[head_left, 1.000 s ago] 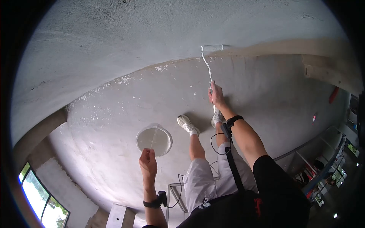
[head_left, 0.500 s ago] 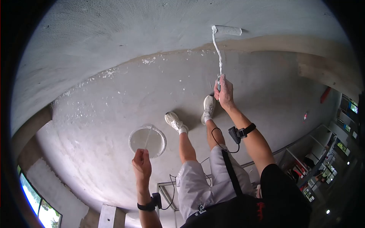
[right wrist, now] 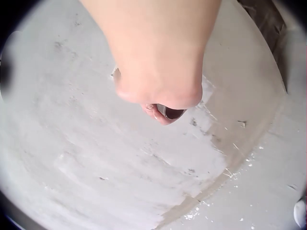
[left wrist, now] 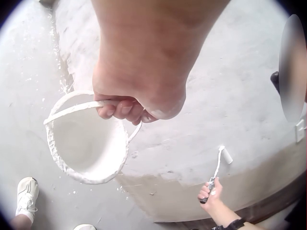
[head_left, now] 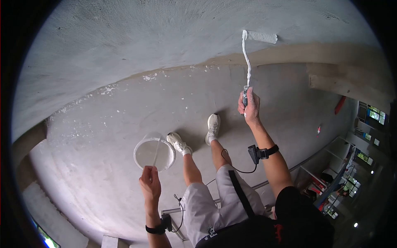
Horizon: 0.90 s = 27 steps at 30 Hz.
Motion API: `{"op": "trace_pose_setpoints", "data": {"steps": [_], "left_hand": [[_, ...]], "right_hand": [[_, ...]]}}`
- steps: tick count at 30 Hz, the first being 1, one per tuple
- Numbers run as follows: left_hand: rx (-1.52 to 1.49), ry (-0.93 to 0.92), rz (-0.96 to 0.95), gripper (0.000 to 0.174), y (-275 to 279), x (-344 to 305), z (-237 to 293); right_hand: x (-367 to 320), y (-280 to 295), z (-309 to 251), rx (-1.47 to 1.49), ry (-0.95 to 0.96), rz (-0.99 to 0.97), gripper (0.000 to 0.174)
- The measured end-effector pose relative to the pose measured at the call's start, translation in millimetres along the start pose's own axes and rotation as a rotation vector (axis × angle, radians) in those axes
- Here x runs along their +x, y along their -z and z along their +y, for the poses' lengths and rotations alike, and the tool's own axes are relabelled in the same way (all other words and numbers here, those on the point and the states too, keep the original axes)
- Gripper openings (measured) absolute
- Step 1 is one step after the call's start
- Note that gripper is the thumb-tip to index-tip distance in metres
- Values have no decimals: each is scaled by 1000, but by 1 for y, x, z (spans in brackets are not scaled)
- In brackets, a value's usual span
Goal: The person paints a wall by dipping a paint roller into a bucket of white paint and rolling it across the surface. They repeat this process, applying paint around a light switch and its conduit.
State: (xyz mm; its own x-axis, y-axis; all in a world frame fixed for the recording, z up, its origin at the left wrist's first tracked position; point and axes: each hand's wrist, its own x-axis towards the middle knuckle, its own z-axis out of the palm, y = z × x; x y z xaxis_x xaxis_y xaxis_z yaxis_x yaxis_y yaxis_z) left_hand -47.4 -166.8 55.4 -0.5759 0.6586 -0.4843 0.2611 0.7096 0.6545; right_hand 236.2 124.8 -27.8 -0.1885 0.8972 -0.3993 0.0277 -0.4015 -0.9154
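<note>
In the head view my left hand (head_left: 150,182) grips the thin handle (head_left: 156,151) of a white-coated bucket (head_left: 135,156). The left wrist view shows fingers curled round that handle and a pale inside to the bucket (left wrist: 53,152). Out in front, my right hand (head_left: 251,106) holds a paint roller (head_left: 262,37) by its grip. White paint coats the roller's bent rod (head_left: 247,62), and its sleeve lies against the grey wall, above the brownish bottom strip. In the right wrist view the right hand (right wrist: 160,91) covers most of the roller; the grip's dark end shows below.
The grey wall (head_left: 173,33) curves across the top, with a bare brownish strip (head_left: 285,53) at its foot. White splashes (head_left: 108,89) dot the floor along it. Both shoes (head_left: 213,124) stand right of the bucket. A metal frame (head_left: 175,211) and cables are near the legs.
The roller has moved right and up the wall, away from its foot. The bucket and left hand shift left in the head view, along with the scene. Both hands keep their hold.
</note>
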Motion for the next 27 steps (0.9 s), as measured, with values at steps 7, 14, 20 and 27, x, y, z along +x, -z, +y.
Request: {"op": "trace_pose_setpoints", "data": {"steps": [7,14,20,27], "left_hand": [[-5,88,-8,15,-16,-2,-17],[66,125,17,17,-29,-3,-35],[97,211,-25,18,-40,7,-38],[50,150,-37,17,-53,18,-21]], "right_hand": [[39,12,106,39,-173,74,55],[69,9,171,81,-341,53,56],[119,12,210,-86,-600,14,58],[117,21,191,-169,-602,-63,58]]}}
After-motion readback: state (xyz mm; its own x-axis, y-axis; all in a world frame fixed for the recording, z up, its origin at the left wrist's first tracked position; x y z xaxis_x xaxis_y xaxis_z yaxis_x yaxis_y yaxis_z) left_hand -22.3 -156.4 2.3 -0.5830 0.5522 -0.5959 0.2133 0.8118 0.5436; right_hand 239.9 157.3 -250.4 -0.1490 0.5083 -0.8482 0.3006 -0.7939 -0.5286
